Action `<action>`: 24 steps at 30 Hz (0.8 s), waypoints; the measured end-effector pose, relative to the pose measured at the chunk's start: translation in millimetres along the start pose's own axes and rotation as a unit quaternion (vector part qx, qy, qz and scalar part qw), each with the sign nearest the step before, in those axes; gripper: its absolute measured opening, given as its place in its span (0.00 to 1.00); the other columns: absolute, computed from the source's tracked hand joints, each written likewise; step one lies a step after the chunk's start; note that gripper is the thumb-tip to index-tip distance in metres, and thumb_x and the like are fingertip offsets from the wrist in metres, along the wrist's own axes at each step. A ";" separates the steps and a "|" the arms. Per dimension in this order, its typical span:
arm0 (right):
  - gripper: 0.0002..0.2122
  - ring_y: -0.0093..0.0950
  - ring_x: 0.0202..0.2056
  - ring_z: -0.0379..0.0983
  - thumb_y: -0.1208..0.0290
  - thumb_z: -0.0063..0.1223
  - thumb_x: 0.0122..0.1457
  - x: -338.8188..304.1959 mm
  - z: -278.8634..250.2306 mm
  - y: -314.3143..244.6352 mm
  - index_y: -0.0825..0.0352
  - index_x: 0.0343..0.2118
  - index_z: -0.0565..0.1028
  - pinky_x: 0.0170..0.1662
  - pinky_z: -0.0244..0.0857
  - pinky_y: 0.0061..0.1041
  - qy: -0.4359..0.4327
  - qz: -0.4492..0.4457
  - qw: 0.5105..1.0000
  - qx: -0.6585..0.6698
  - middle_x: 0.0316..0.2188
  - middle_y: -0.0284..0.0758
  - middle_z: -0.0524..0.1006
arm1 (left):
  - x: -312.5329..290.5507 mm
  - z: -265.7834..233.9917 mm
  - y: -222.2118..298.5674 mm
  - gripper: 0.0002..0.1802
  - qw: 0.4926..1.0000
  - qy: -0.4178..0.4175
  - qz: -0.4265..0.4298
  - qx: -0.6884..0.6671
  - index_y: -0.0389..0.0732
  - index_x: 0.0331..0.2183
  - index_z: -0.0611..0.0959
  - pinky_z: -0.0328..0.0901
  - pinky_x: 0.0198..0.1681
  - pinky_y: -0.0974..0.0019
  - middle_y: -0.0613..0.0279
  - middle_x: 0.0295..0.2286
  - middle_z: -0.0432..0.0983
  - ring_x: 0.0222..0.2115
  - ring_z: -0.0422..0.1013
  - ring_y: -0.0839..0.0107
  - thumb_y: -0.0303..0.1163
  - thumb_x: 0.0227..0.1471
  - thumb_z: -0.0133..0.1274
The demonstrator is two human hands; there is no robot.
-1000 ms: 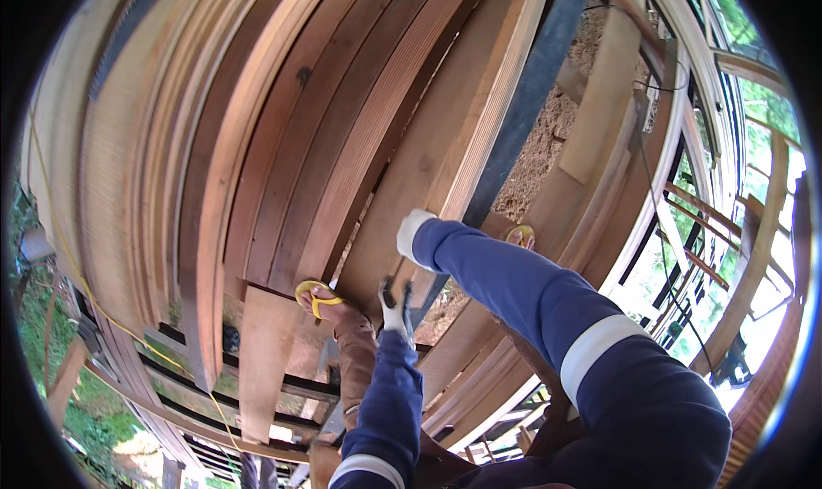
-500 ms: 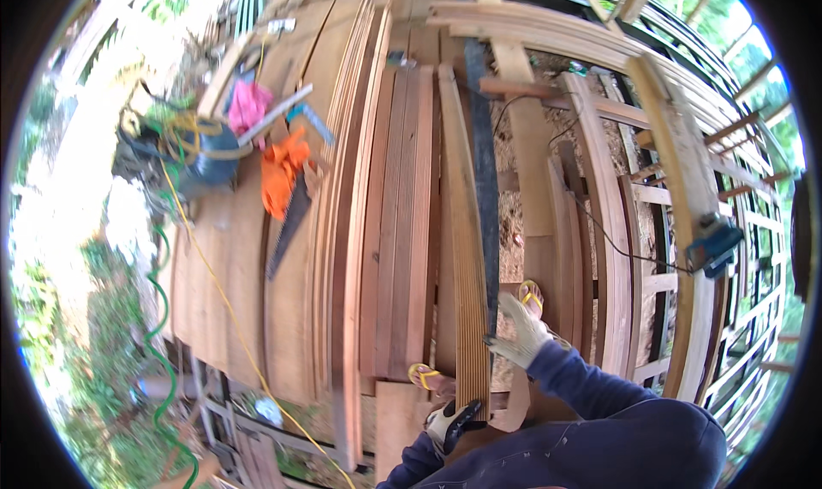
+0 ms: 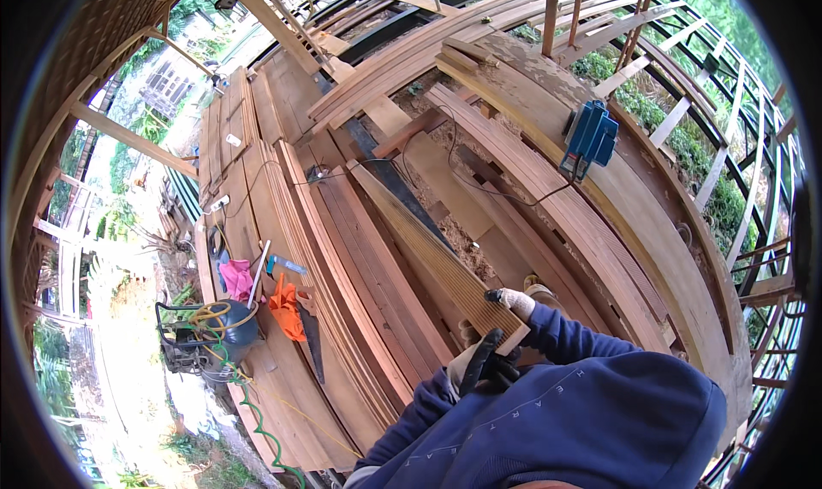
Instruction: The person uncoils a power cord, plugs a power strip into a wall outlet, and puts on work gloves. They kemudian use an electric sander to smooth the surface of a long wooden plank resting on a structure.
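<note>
One grooved board (image 3: pixel 435 253): runs slantwise from the person's hands toward the upper left, near end just in front of the body, grooved face up.
Right hand (image 3: pixel 516 302): in a pale glove with dark fingertips, grasping the board's right edge near its near end, thumb side over the top.
Left hand (image 3: pixel 473 366): in a pale and black glove, at the left corner of the same end, dark fingers beside and below it; how firmly they close, I cannot tell.
Clothing: navy top (image 3: pixel 591 420), its sleeves reaching to both gloves.
Left of the board: reddish planks (image 3: pixel 368 262) lying lengthwise, with a long stack of paler planks (image 3: pixel 330 318) past them.
Right of the board: a dark beam (image 3: pixel 396 189), partly covered, and brown, crumbly ground showing between the timbers.
Power tool (image 3: pixel 591 138): blue, on a wide board at the right, a dark cord (image 3: pixel 514 199) trailing from it.
On the left planks: an orange cloth (image 3: pixel 287 307) touching a handsaw (image 3: pixel 312 345), with a pink cloth (image 3: pixel 235 278) near them.
Far left: a dark blue tank (image 3: pixel 240 326) with yellow hose (image 3: pixel 214 314) looped on top, and a green coiled hose (image 3: pixel 265 431) below.
</note>
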State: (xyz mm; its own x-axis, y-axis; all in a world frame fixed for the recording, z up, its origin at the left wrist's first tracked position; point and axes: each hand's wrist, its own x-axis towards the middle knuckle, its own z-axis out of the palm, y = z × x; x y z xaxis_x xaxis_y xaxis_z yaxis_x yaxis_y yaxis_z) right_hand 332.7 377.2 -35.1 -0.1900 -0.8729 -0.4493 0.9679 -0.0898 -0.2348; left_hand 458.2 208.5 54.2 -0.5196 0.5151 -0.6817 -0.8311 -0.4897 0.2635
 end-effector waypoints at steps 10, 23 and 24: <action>0.32 0.45 0.47 0.80 0.71 0.66 0.54 -120.1 -97.0 -131.3 0.69 0.63 0.66 0.54 0.77 0.45 0.044 0.096 0.985 -0.136 0.48 0.49 0.79 | 127.1 44.8 65.9 0.25 0.887 0.144 0.094 0.429 0.38 0.46 0.84 0.73 0.39 0.65 0.60 0.34 0.85 0.33 0.80 0.70 0.52 0.65 0.55; 0.50 0.22 0.54 0.71 0.74 0.71 0.49 -306.2 -20.9 -112.7 0.64 0.74 0.52 0.59 0.66 0.26 0.123 0.125 0.958 -0.226 0.56 0.32 0.74 | 193.5 -162.4 113.9 0.51 0.938 0.331 0.044 -0.097 0.38 0.58 0.72 0.73 0.48 0.46 0.48 0.49 0.79 0.47 0.77 0.49 0.75 0.53 0.53; 0.50 0.23 0.55 0.71 0.73 0.72 0.49 -305.0 7.3 -109.5 0.64 0.74 0.52 0.60 0.65 0.27 0.138 0.116 0.949 -0.258 0.57 0.33 0.74 | 198.8 -161.6 123.0 0.53 0.944 0.307 0.039 -0.116 0.38 0.59 0.71 0.72 0.49 0.45 0.48 0.50 0.78 0.48 0.76 0.49 0.76 0.52 0.53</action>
State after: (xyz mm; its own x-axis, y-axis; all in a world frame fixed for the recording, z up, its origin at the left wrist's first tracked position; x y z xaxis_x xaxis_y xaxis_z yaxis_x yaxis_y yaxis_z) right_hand 285.8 649.7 133.9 -0.0861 -0.6745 -0.7332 0.7931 0.3990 -0.4602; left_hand 284.7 136.9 -159.1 -0.3046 0.0013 -0.9525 -0.6924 -0.6870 0.2205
